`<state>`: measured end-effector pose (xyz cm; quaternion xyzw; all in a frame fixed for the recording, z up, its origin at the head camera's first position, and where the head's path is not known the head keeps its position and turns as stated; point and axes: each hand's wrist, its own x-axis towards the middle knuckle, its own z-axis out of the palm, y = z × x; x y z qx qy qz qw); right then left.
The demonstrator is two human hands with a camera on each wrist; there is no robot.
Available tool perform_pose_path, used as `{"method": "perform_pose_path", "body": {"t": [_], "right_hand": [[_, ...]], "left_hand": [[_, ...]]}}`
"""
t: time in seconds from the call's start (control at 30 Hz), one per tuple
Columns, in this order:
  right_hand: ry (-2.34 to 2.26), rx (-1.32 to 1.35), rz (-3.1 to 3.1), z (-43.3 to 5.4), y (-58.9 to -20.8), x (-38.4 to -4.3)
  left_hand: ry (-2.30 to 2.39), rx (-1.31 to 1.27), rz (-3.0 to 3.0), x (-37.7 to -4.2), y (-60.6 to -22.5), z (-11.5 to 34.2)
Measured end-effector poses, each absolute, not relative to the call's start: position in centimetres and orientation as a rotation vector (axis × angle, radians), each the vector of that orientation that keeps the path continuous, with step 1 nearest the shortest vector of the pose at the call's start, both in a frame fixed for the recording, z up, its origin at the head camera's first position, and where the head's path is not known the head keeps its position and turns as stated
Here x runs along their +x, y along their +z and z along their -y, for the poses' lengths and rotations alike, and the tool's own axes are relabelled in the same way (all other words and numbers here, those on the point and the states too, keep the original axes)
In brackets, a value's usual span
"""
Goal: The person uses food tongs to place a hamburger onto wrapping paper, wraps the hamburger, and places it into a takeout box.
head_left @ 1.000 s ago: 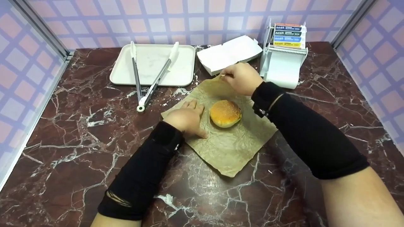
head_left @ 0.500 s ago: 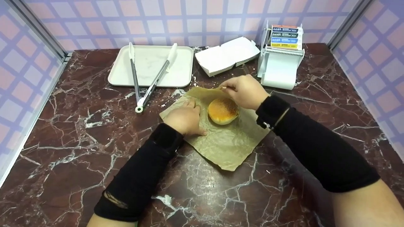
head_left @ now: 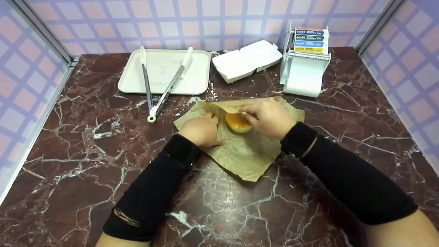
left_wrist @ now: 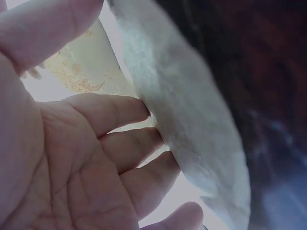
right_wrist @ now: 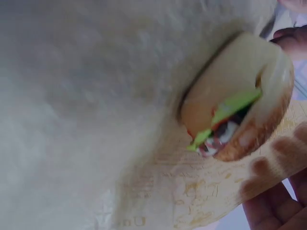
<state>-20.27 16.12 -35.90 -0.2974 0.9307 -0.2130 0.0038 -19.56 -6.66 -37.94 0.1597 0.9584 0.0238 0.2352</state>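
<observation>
A hamburger (head_left: pixel 236 124) with a browned, shiny bun top sits on a crinkled brown sheet of wrapping paper (head_left: pixel 248 161). In the right wrist view the burger (right_wrist: pixel 254 86) shows green lettuce and a dark and white filling between its bun halves. My left hand (head_left: pixel 199 130) rests on the paper left of the burger, its fingers loosely extended; the left wrist view shows their tips against the paper (left_wrist: pixel 182 120). With thumb and fingers my right hand (head_left: pixel 269 116) pinches the paper's far edge, which is folded up over the burger's far side and partly hides it.
Behind the paper lies a pale tray (head_left: pixel 164 87) with metal tongs (head_left: pixel 151 118) spread across it. An opened white cardboard box (head_left: pixel 245 61) stands at the back centre. Right of it is a label dispenser (head_left: pixel 305 68). Patterned walls enclose the marbled table (head_left: pixel 219 212).
My right hand has drawn the paper's far corner toward me and down over the burger, covering part of its top. The left hand has stayed nearly in place.
</observation>
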Motion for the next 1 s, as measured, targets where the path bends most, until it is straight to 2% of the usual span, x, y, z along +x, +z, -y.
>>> {"method": "perform_pose_path", "body": {"t": [0.2, 0.57, 1.0], "right_hand": [[-0.555, -1.002, -2.940, -16.3, -36.9, -18.9], [-0.480, -1.343, -3.065, -16.6, -38.6, -17.4], [-0.289, -1.390, -3.121, -16.3, -39.0, -16.0]], "left_hand": [[0.046, 0.431, -2.629, -19.7, -38.0, 6.5], [0.022, 0.420, -2.647, -19.7, -38.1, 6.3], [0.034, 0.413, -2.672, -19.5, -38.5, 6.5]]}}
